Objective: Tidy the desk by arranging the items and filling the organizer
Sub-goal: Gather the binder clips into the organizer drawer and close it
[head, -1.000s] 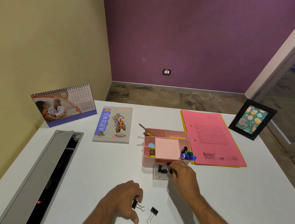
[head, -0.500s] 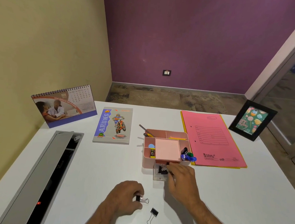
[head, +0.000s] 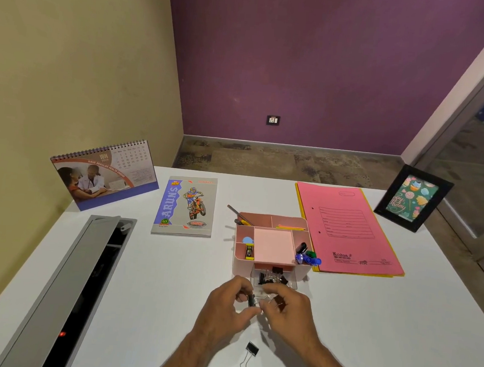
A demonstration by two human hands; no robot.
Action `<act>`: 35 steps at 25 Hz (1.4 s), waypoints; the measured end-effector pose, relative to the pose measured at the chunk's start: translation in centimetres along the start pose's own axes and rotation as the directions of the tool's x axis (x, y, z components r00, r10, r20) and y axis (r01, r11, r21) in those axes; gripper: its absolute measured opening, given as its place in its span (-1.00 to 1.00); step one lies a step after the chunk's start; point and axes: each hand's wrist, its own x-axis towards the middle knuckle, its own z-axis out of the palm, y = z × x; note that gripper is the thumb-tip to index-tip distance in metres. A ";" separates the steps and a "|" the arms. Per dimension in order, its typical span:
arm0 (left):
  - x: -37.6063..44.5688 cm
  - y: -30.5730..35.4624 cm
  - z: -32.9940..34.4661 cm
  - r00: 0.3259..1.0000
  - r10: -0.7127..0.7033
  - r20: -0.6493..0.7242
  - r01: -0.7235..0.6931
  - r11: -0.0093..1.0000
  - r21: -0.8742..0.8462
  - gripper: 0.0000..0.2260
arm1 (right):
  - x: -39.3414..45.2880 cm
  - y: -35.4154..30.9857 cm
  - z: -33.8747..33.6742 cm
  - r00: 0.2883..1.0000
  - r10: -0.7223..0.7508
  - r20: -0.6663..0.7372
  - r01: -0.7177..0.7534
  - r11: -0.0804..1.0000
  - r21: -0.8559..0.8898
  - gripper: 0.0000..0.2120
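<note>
A pink desk organizer (head: 269, 268) stands mid-table with a sticky-note pad, pens and small items in its compartments. In front of it, touching its wall, is a small clear box (head: 290, 284) with several black binder clips inside. Just short of that box my left hand (head: 222, 309) pinches a black binder clip (head: 251, 300) above the table. My right hand (head: 291, 314) meets it from the right, its curled fingertips on the clip's wire handles. Another binder clip (head: 251, 349) lies loose on the table between my forearms.
A desk calendar (head: 102, 175) stands at the back left, and a notebook (head: 185, 206) lies beside it. A pink folder (head: 347, 229) lies right of the organizer, with a framed card (head: 413, 198) behind it. An open cable trough (head: 82, 286) runs along the left.
My left hand lifted its binder clip up and right toward the clear box. My right hand drew back from the box to meet it. The loose clip stayed put.
</note>
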 end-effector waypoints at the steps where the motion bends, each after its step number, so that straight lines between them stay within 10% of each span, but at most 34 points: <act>1: -0.1 -0.2 0.1 1.000 -0.001 -0.017 0.001 1.000 -0.007 -0.67 | 0.1 -0.1 -0.1 0.999 0.045 -0.010 -0.044 0.999 0.029 -0.79; 6: -0.9 -0.2 -0.1 0.995 -0.074 0.066 0.070 0.995 0.071 -0.53 | 0.5 -0.3 -0.8 0.991 0.043 -0.127 -0.026 0.991 0.131 -0.70; 15: -2.0 -0.8 0.4 0.837 -0.198 0.511 -0.095 0.866 0.491 -0.53 | 2.7 0.4 -0.8 0.956 -0.249 -0.153 0.178 0.911 -0.372 -0.82; 24: -2.7 -1.2 2.2 0.898 -0.105 0.428 -0.177 0.803 0.569 -0.73 | 3.1 0.2 -0.4 0.967 -0.245 -0.070 0.186 0.865 -0.466 -0.83; 35: -1.5 1.2 2.2 1.000 0.015 -0.016 -0.013 0.993 0.121 -0.68 | -0.7 0.4 -0.7 0.992 -0.121 -0.020 0.121 0.993 0.015 -0.71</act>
